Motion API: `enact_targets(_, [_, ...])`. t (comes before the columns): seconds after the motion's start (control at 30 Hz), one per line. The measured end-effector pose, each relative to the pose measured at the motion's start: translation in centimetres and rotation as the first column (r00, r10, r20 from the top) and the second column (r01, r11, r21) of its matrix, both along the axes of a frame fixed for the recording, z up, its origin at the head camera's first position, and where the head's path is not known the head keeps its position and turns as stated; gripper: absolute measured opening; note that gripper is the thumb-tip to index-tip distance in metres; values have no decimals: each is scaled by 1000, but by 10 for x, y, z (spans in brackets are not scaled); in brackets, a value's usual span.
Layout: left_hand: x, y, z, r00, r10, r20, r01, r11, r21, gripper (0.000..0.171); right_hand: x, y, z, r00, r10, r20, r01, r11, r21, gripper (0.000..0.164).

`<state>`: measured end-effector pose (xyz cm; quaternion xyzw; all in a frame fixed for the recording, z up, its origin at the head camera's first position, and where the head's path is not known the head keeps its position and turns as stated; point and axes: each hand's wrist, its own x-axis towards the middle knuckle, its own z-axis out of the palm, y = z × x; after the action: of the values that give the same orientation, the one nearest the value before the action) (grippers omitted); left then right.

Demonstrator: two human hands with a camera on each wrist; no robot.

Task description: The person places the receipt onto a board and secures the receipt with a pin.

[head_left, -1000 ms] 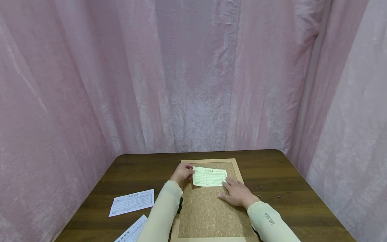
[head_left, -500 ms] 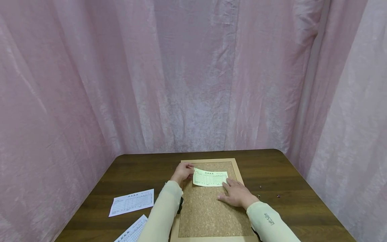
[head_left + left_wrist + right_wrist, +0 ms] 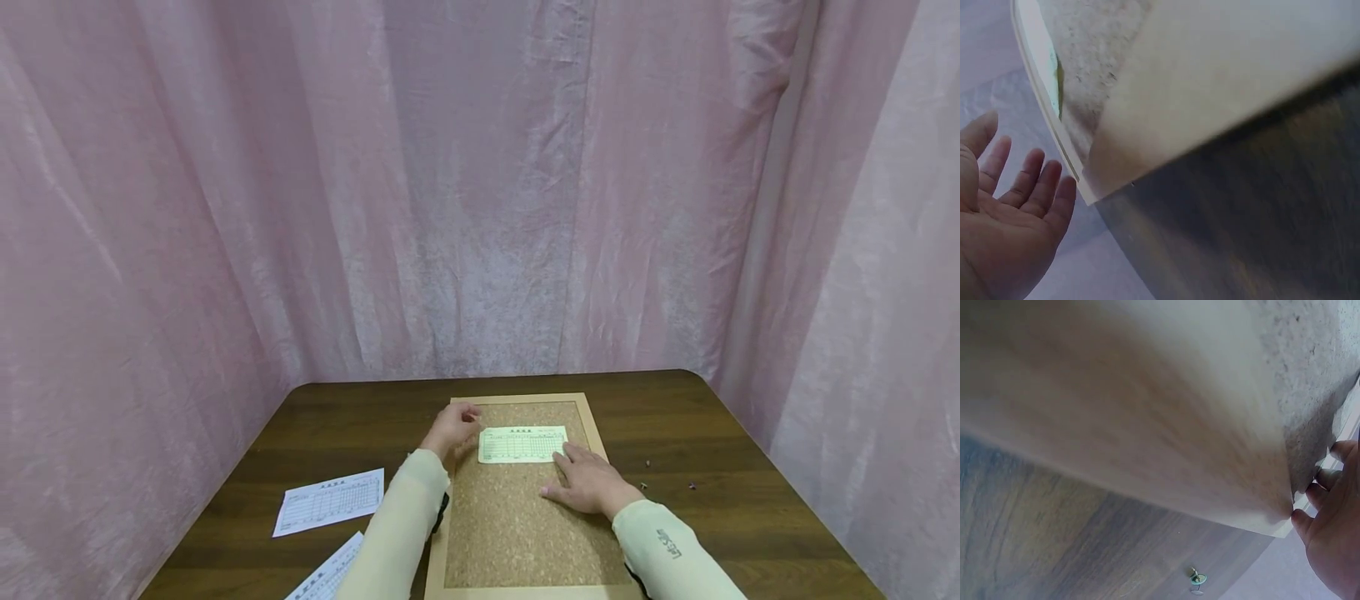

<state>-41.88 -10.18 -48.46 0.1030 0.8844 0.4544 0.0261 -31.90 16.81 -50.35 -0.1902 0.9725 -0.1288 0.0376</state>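
A pale green printed form [image 3: 521, 445] lies flat on the upper part of a cork board [image 3: 536, 533] with a light wood frame. Just off the form's left edge is my left hand [image 3: 456, 425], its fingers loosely bent with nothing between them. The left wrist view also shows this hand [image 3: 1019, 212] beside the frame's corner, palm in sight and holding nothing. My right hand [image 3: 588, 481] rests on the board with spread fingers, the fingertips at the form's lower right corner. In the right wrist view the right hand's fingers [image 3: 1329, 487] touch the board near the frame.
Two white printed forms lie on the dark wooden table [image 3: 255, 467] to the left: one whole form [image 3: 330, 502] and one form [image 3: 330, 573] partly behind the left sleeve. A thumbtack [image 3: 1197, 578] and other small tacks [image 3: 692, 486] lie right of the board. Pink curtains [image 3: 480, 208] hang behind.
The green form's upper left part has come down from a raised, curved position to lie flat. My left fingers have let go of its edge. The right hand has stayed almost still.
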Motion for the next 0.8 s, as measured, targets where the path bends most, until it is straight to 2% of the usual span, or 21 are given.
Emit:
enact_targets(0.17, [6, -4, -3, 996, -65, 68, 67, 998, -20, 44, -1, 0, 0, 1000, -4, 11, 4, 1000, 14, 77])
enact_targets(0.3, [11, -6, -5, 989, -147, 27, 149, 978, -147, 55, -1, 0, 0, 1000, -15, 18, 14, 1000, 17, 78])
enact_targets(0.4, [15, -7, -6, 983, -179, -36, 163, 951, -263, 61, -2, 0, -1, 1000, -16, 24, 16, 1000, 18, 78])
enact_targets(0.57, [19, -8, -12, 983, -179, -40, 158, 937, -310, 66, -2, 0, 0, 1000, -11, 18, 11, 1000, 20, 78])
enact_targets(0.77, [26, -9, -15, 987, -160, 16, 157, 930, -332, 73, -1, -1, 1, 1000, -11, 21, 11, 1000, 7, 77])
enact_targets(0.8, [28, -8, -13, 988, -154, 31, 155, 929, -336, 73, -1, -1, 0, 1000, -11, 21, 11, 1000, 7, 77])
